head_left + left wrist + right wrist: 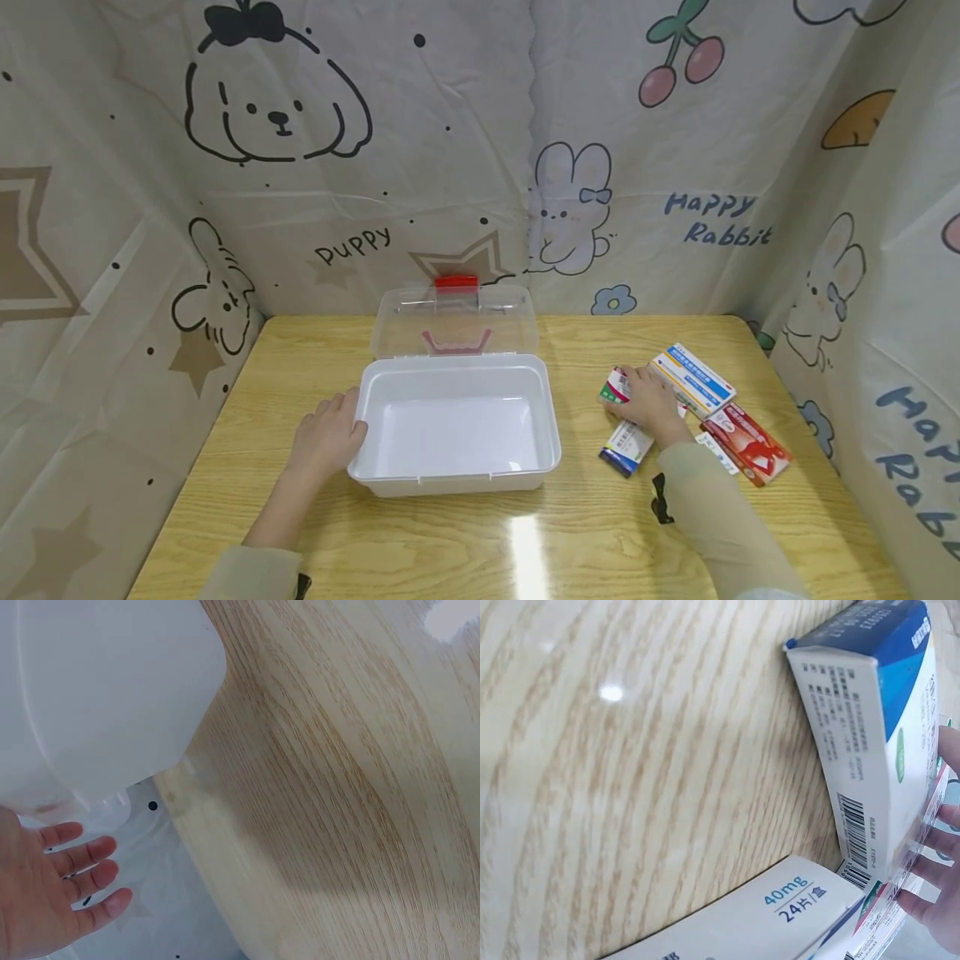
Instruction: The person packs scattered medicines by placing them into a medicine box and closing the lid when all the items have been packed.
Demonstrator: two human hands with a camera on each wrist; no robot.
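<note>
A white plastic box (457, 483) stands on the table with its clear lid (397, 321) swung back. At the box's left rim is my left hand (327, 435), thumb by the edge; the left wrist view shows its fingers loosely extended beside the wall. My right hand (648, 406) reaches over a group of medicine boxes, its fingers spread at a green, red and white medicine box (617, 384). Just below that hand lies a blue-and-white medicine box (627, 447), seen close up in the right wrist view. The hand partly covers the group.
Right of the hand lie a white medicine box with blue and orange bands (693, 379), a red medicine box (750, 442) and a small white box (717, 452). The lid has a red latch (456, 283). Printed cloth (465, 183) hangs behind and beside the wooden table (300, 350).
</note>
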